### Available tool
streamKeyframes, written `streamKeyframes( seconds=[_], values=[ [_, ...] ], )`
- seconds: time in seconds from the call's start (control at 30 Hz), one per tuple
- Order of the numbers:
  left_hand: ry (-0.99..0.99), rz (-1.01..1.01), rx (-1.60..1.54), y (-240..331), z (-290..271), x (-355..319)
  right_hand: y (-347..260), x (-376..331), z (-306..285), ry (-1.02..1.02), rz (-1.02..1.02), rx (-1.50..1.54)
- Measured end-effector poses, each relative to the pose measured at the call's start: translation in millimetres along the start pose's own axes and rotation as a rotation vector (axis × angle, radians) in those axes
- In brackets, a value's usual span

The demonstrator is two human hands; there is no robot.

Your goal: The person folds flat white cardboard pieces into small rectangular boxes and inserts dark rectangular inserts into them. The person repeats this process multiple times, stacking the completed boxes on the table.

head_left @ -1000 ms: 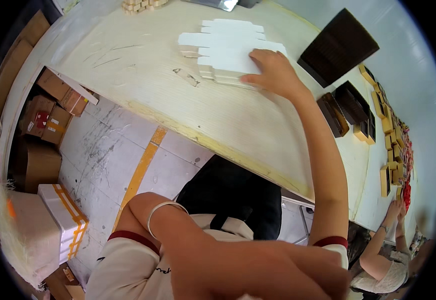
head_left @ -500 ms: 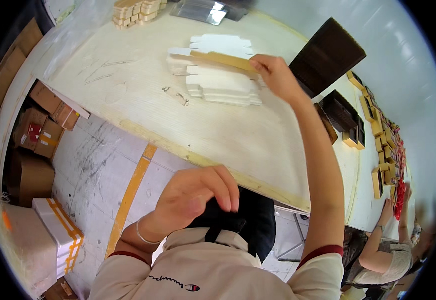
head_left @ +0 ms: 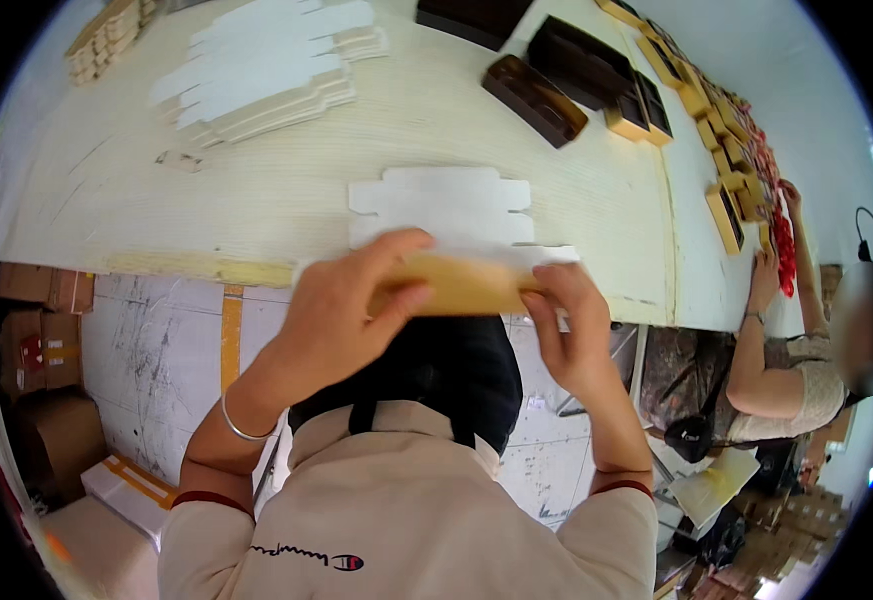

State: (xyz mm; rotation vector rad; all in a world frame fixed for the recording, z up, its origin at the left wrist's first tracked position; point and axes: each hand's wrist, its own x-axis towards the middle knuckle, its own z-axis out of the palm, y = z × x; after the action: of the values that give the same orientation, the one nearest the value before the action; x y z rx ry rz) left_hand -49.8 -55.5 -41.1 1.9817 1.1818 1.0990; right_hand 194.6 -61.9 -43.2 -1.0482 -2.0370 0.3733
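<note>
Hands (head_left: 332, 315) (head_left: 579, 320) curl inward; carton blank (head_left: 467, 287) held between.

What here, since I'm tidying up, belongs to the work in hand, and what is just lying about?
Belongs:
- carton blank, between left hand and right hand
- blank stack, probably

Seemingly lying about:
- brown boxes
- white taped box

Partly folded white-gold carton blank (head_left: 442, 205) between hands (head_left: 337, 305)
</note>
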Motion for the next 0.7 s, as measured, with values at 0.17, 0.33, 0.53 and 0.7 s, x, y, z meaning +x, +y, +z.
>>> streamKeyframes(
  seconds=[0.17,0.33,0.53,0.7],
  values=[
    [0.052,0.075,0.433,16,40,24,16,-10,-25,-0.124,-0.225,-0.375],
    [-0.015,0.097,0.098,18,46,19,29,0,-40,-0.003,-0.126,-0.151],
    [0.075,0.601,0.358,3,43,30,36,-9,-27,0.089,-0.477,-0.301],
    [0.022,0.461,0.313,-10,56,24,42,-23,-13,0.014,-0.277,-0.185]
  ],
)
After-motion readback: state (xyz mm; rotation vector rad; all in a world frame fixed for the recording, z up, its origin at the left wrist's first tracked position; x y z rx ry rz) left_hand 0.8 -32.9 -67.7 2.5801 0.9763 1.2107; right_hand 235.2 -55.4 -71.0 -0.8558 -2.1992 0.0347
